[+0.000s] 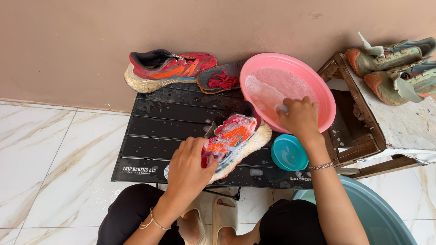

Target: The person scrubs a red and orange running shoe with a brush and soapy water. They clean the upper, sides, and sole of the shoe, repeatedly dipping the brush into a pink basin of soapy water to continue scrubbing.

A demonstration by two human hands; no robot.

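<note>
Left hand point(188, 165) is curled closed over the toe end of a soapy red-and-orange running shoe point(234, 140), pinning it on its side near the front edge of the black slatted folding table point(172, 113). Thumb and fingers wrap the upper; the grip looks firm.

Right hand point(299, 117) is closed around a small pale item, most likely a brush handle point(282, 109), of which only the tip shows. The hand dips over the near rim of the pink plastic basin point(313, 79), which sits at the table's back right corner and holds cloudy, foamy water.

Judgement on technique: load the brush with suds without flooding it, keep the shoe braced against the slats so that it does not skid on the wet surface, and work the mesh in short strokes, sole edge last.

Materials:
- Shoe in hand: woven mesh upper, glossy with lather; thick cream foam midsole, rounded, scuffed.
- Second matching shoe point(168, 68): dry-looking, at the table's back left corner, sole grimy, laces out.
- Grey insole point(227, 75) with a bundle of red laces point(222, 80) lying on it, between that shoe and the basin.
- Small teal round lid or dish point(289, 153): smooth plastic, at the front right edge, just beside the right wrist.
- Table slats: wet, beaded with droplets and foam.
- Worn wooden stool point(363, 136) to the right carries a muddy pale green and orange pair of shoes point(395, 68).
- Grey-blue tub point(377, 213) on the marble-patterned tile floor point(54, 159).
</note>
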